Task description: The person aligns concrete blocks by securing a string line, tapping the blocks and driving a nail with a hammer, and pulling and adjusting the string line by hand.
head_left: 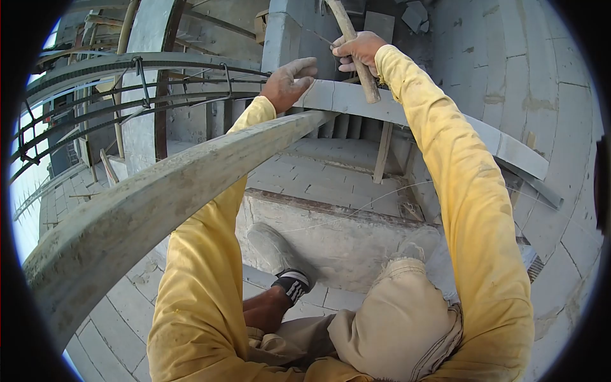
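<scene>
My right hand is closed around the wooden handle of a hammer. The handle's butt points down toward me, and the head is mostly cut off by the top edge. A thin wire or string runs to the fingers of this hand. My left hand holds nothing I can see; its fingers are stretched out beside the near end of a pale grey board. That board runs across to the right, below my right hand. Under my left wrist, a long grey timber beam slants toward the lower left.
Tied steel rebar extends left from near my left hand. A grey post stands behind it. Below, a concrete ledge lies by my shoe. A thin string crosses the space. Block walls rise on the right.
</scene>
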### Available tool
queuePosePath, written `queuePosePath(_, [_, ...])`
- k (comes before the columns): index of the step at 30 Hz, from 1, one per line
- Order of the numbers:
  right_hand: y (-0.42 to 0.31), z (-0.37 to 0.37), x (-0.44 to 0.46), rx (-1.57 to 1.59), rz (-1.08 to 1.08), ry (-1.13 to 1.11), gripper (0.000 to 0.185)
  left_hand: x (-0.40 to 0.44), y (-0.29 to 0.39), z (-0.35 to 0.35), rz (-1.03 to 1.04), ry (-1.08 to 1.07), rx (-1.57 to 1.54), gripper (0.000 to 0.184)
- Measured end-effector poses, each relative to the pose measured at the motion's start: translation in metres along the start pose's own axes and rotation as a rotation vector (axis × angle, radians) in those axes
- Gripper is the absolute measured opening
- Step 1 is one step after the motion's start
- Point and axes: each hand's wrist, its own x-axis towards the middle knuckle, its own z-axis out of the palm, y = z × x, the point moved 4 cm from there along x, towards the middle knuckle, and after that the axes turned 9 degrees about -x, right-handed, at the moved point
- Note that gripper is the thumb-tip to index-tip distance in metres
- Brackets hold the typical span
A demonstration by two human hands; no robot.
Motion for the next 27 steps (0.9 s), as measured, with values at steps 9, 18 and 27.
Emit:
queuePosePath(9, [0.020,-0.008,0.017,-0.143,0.056,0.197,0.021,-0.031,-0.049,0.010,0.130,-0.186,0.643,0.092])
queuePosePath(18, [0.026,0.000,0.048,-0.590,-0.088,0.431,0.029,-0.039,-0.022,0.034,0.227,-0.094,0.866,0.120])
queuePosePath(27, [0.078,-0.010,0.129,-1.305,-0.081,0.212,0.038,-0.037,-0.031,0.038,0.238,-0.026,0.821,0.115])
